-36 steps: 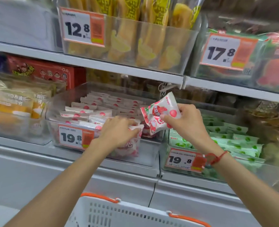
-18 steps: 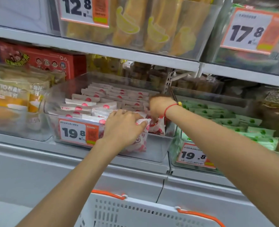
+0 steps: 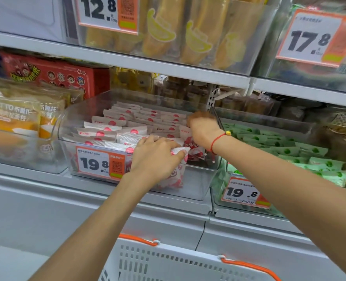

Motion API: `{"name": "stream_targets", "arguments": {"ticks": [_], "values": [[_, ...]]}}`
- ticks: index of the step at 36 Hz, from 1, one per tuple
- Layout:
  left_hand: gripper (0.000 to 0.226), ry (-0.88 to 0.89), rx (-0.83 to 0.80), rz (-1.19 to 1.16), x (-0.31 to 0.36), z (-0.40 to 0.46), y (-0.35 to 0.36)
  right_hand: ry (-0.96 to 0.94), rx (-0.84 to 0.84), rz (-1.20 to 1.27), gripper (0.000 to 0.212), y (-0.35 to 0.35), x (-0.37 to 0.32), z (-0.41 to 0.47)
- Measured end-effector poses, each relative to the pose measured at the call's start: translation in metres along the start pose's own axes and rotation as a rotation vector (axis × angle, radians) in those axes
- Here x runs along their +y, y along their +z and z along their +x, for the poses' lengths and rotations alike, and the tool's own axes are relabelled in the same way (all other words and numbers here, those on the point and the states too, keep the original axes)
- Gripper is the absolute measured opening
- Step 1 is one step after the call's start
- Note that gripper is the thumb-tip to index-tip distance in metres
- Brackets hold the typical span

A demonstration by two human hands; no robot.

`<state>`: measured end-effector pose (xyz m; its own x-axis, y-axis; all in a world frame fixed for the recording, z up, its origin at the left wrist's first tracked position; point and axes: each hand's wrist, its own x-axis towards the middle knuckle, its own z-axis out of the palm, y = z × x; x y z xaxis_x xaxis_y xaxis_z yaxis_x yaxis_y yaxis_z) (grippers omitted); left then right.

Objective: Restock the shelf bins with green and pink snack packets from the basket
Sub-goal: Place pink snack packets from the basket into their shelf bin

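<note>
Down at the bottom edge sits the white basket [image 3: 168, 262] with its orange handles [image 3: 247, 265], pressed up near the shelf front; what is left inside it cannot be seen from here. Up from there, the left hand [image 3: 157, 157] is curled over the front row of the clear pink-packet bin [image 3: 198, 187], thumb and fingers pinching the crimped top of a pink snack packet [image 3: 176, 177] that stands against the bin's front wall, just right of the 19.8 price tag [image 3: 101, 162]. A little deeper, the right hand [image 3: 203, 128], red string bracelet [image 3: 217, 140] at the wrist, reaches across into the bin's right rear corner; its fingers are turned away and blurred, so whether they hold a packet or only press one down, I cannot tell. One pink packet [image 3: 194, 151] stands just below that wrist. The tidy move, I'd judge, is to hold the front rows back with the left while the right slides its packet upright into the gap, seal upward, matching the rows behind. Next door on the right, the green snack packets [image 3: 285, 151] lie in their own bin [image 3: 220, 187], untouched at this moment.
</note>
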<state>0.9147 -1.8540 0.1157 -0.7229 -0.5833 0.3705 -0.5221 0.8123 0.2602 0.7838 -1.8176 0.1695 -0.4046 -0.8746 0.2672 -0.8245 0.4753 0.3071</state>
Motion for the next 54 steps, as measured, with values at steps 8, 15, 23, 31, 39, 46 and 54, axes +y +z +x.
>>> {"name": "stream_targets", "arguments": {"ticks": [8, 15, 23, 31, 39, 46, 54], "values": [[0.041, 0.001, 0.002, -0.02, -0.003, 0.003, 0.001, 0.029, -0.123, 0.07, 0.027, -0.003, 0.007, 0.006], [0.041, 0.03, 0.211, -0.131, -0.003, -0.004, 0.005, -0.052, 0.176, 0.102, 0.032, -0.007, 0.031, -0.036], [0.023, 0.071, 0.566, -0.325, 0.017, -0.062, 0.018, -0.058, 0.486, 0.724, 0.018, 0.013, 0.023, -0.137], [0.011, -0.382, 0.007, -0.446, 0.0, -0.17, 0.123, 0.058, -0.338, 0.998, 0.017, 0.135, -0.021, -0.219], [0.04, -0.456, -0.877, -0.186, -0.053, -0.278, 0.227, -0.04, -1.032, 0.784, 0.04, 0.264, -0.072, -0.301], [0.091, -0.358, -1.289, -0.071, -0.059, -0.336, 0.258, -0.19, -1.252, 0.671, 0.107, 0.297, -0.11, -0.359], [0.046, -0.381, -1.118, 0.019, -0.041, -0.319, 0.255, -0.02, -1.068, 0.893, 0.062, 0.308, -0.093, -0.366]]}}
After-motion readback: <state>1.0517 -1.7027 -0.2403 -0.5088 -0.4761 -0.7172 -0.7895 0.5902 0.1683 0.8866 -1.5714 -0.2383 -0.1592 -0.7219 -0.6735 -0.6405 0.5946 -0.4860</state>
